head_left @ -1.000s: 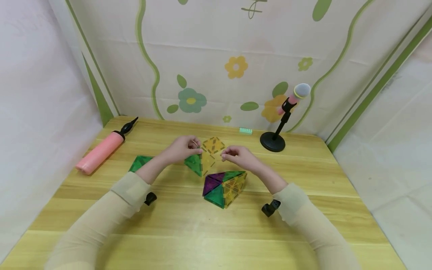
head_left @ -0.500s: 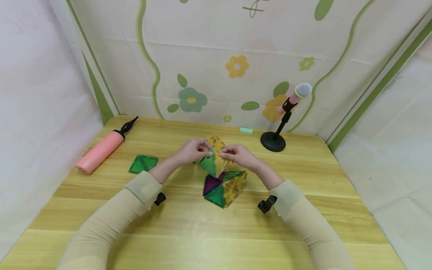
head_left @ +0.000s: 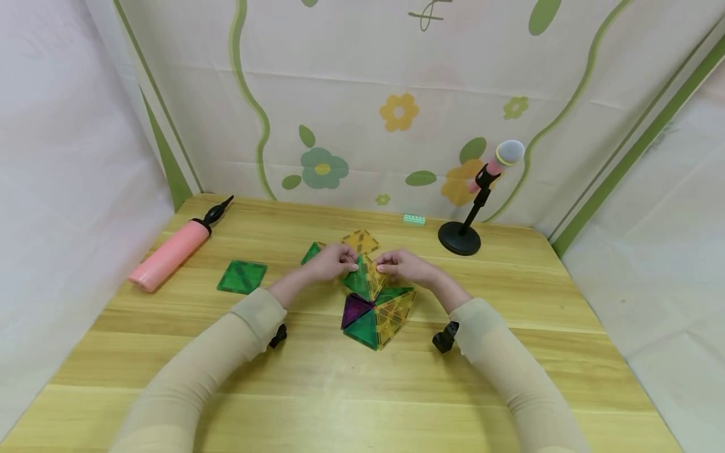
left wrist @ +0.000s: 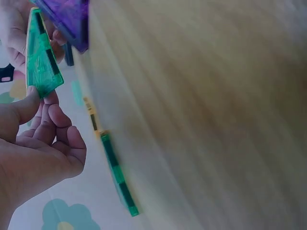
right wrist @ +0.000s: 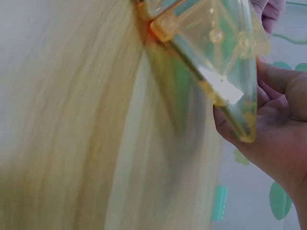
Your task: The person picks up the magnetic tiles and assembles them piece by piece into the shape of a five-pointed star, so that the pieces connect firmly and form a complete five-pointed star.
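Note:
My left hand [head_left: 334, 262] pinches a green triangular magnetic tile [head_left: 357, 280] between thumb and fingers. Joined along its edge is a yellow triangular magnetic tile [head_left: 375, 277], pinched by my right hand [head_left: 403, 267]. The pair stands tilted over the back of a built tile shape [head_left: 364, 329] with purple, green and yellow faces; whether they touch is unclear. In the left wrist view the held green tile [left wrist: 43, 57] hangs beside a purple tile [left wrist: 69, 19]. In the right wrist view, the shape's yellow face [right wrist: 206, 38] partly covers my right fingers.
Flat on the table lie a green square tile [head_left: 241, 277] at left, a green tile [head_left: 311, 251] behind my left hand and a yellow tile [head_left: 361, 241]. A pink hand pump [head_left: 172, 255], a microphone stand [head_left: 460, 238] and a mint block [head_left: 415, 219] stand farther out.
My left hand has carried the green and yellow pair right and over the built shape. My right hand, empty one second ago, has taken hold of the yellow tile.

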`<state>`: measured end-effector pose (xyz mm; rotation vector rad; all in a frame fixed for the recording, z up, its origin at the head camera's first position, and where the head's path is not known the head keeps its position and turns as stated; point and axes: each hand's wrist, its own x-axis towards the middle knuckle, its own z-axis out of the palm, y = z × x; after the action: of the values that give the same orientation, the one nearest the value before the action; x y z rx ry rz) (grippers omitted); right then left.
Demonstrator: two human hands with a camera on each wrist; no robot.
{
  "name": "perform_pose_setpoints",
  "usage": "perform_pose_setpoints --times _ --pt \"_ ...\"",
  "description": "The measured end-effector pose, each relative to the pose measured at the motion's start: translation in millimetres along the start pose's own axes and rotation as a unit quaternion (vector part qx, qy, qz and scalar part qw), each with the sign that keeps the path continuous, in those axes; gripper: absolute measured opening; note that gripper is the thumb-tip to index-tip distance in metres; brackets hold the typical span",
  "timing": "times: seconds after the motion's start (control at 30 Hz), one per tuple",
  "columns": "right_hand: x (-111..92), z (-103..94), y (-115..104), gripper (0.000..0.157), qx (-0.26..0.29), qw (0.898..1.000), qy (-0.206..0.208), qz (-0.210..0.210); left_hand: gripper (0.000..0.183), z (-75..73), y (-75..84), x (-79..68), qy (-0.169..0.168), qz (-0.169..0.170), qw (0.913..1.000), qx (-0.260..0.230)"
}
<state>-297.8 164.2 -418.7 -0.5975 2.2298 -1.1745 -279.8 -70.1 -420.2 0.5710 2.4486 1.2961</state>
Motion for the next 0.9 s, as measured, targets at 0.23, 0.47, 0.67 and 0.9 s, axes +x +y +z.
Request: perform_pose_setpoints --times 0.23,0.47,0.67,0.9 --pt "4.5 2.1 11.1 0.025 0.019 0.999 -0.037 0.006 0.022 7.4 -0.4 2.5 -0.007 -0.022 0.9995 0.023" --pt "7.6 3.9 12.6 0.023 -0.035 0.999 -0.035 0.003 0.024 9.5 1.7 2.3 -0.024 -0.038 0.9982 0.039" --pt "5.4 4.3 10.0 0.024 -0.043 0.999 -0.032 0.001 0.028 1.9 0.1 0.8 -0.01 -0.04 0.9987 0.029" --pt "-2.9 3.0 16.4 0.024 -0.041 0.999 -0.014 0.011 0.035 -24.8 -5.3 -7.0 0.028 0.01 0.9976 0.062"
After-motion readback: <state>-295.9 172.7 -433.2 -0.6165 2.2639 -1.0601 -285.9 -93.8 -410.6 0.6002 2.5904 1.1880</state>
